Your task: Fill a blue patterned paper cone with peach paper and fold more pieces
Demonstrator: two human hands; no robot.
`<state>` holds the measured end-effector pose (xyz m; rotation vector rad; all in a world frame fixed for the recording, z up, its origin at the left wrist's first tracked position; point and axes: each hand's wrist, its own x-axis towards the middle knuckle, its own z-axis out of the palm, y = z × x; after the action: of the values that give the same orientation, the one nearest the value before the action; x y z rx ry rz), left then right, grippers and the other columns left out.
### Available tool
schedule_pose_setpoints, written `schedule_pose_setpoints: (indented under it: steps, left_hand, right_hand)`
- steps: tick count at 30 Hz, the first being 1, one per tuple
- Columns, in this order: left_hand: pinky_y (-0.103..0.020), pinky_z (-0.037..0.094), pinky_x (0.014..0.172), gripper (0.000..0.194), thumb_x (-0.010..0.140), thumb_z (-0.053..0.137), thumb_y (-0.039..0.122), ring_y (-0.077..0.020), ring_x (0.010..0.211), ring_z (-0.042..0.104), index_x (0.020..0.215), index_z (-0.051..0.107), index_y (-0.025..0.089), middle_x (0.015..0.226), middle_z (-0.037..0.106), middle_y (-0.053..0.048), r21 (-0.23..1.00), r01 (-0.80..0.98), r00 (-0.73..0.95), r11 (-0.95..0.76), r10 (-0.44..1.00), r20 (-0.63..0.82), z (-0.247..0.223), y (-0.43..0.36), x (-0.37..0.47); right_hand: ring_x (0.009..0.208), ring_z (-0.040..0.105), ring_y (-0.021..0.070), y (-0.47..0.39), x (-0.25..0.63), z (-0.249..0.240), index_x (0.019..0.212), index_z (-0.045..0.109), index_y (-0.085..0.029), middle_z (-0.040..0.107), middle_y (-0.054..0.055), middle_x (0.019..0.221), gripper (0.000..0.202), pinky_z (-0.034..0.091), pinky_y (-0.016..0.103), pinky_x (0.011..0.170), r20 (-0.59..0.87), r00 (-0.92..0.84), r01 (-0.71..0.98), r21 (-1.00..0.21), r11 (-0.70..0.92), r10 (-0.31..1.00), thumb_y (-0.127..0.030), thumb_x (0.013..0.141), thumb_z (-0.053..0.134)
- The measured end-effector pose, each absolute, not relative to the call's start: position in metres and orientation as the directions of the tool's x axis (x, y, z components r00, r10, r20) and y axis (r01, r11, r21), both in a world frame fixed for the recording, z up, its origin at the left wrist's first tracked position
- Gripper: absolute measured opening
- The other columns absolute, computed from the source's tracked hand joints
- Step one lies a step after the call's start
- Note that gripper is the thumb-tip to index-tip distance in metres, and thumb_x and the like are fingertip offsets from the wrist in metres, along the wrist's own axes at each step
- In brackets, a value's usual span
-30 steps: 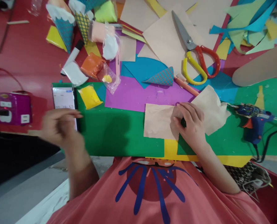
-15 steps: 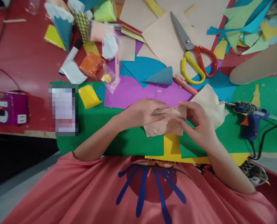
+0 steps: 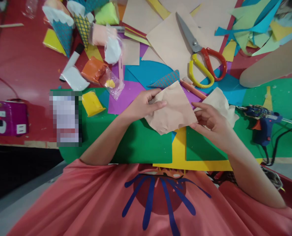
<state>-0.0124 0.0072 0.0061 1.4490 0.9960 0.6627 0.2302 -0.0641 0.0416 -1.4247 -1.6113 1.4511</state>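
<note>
A beige cloth piece point(image 3: 173, 108) with zigzag-cut edges is held up, spread out and lightly creased, over the green sheet. My left hand point(image 3: 146, 104) pinches its left side, thumb on top. At its lower right corner, the thumb and fingers of my right hand point(image 3: 208, 123) are closed on the edge. Just behind the cloth lies a small blue cone point(image 3: 167, 79) with a red grid pattern. A second crumpled pale cloth point(image 3: 221, 105) rests beyond my right hand, partly hidden by it.
Scissors point(image 3: 195, 49) with red and yellow handles lie at the back. A blue glue gun point(image 3: 267, 127) stands at the right, its cord trailing down. Clay packets point(image 3: 93, 103), a marker point(image 3: 72, 60) and a phone point(image 3: 66, 118) are on the left, near a purple power socket point(image 3: 9, 118).
The cloth has gone from folded between my hands to spread open and raised. My left hand has shifted left and my right hand now grips the right corner.
</note>
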Motion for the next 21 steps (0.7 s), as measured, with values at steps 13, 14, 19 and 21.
schedule_pose_setpoints:
  steps: [13,14,19,21]
  left_hand:
    - [-0.026,0.042,0.056,0.033,0.086,0.052,0.036,-0.0114,0.058,0.049,0.059,0.043,0.020,0.058,0.047,0.003,0.803,0.534,0.343,-0.265,0.936,0.080,-0.004,0.015,-0.026]
    - [-0.027,0.046,0.062,0.032,0.087,0.051,0.034,-0.0133,0.065,0.055,0.060,0.043,0.020,0.064,0.054,0.001,0.793,0.534,0.346,-0.292,0.932,0.110,-0.005,0.016,-0.026]
    - [-0.031,0.050,0.075,0.027,0.087,0.048,0.032,-0.0176,0.089,0.064,0.063,0.046,0.020,0.088,0.066,-0.005,0.797,0.503,0.321,-0.334,0.929,0.187,-0.005,0.017,-0.025]
    - [-0.028,0.046,0.063,0.029,0.086,0.049,0.035,-0.0141,0.070,0.058,0.061,0.044,0.020,0.070,0.057,-0.001,0.835,0.478,0.311,-0.274,0.941,0.131,-0.003,0.016,-0.024]
  right_hand:
    - [0.111,0.063,0.0205,-0.012,0.197,0.022,0.119,0.056,-0.022,0.063,0.007,0.125,0.030,0.055,0.037,0.093,-0.053,-0.273,0.455,-0.887,0.080,0.960,-0.031,0.090,0.054]
    - [0.119,0.060,0.0218,-0.011,0.196,0.020,0.123,0.053,-0.023,0.059,0.008,0.134,0.033,0.054,0.040,0.098,-0.048,-0.290,0.457,-0.884,0.094,0.956,-0.030,0.091,0.053]
    - [0.132,0.051,0.0245,-0.013,0.196,0.016,0.123,0.055,-0.029,0.056,0.004,0.140,0.030,0.051,0.046,0.105,0.018,-0.277,0.526,-0.834,0.167,0.961,-0.030,0.093,0.051]
    - [0.119,0.060,0.0242,-0.015,0.199,0.013,0.119,0.056,-0.028,0.061,0.006,0.131,0.029,0.053,0.045,0.099,0.035,-0.235,0.562,-0.810,0.165,0.971,-0.031,0.091,0.054]
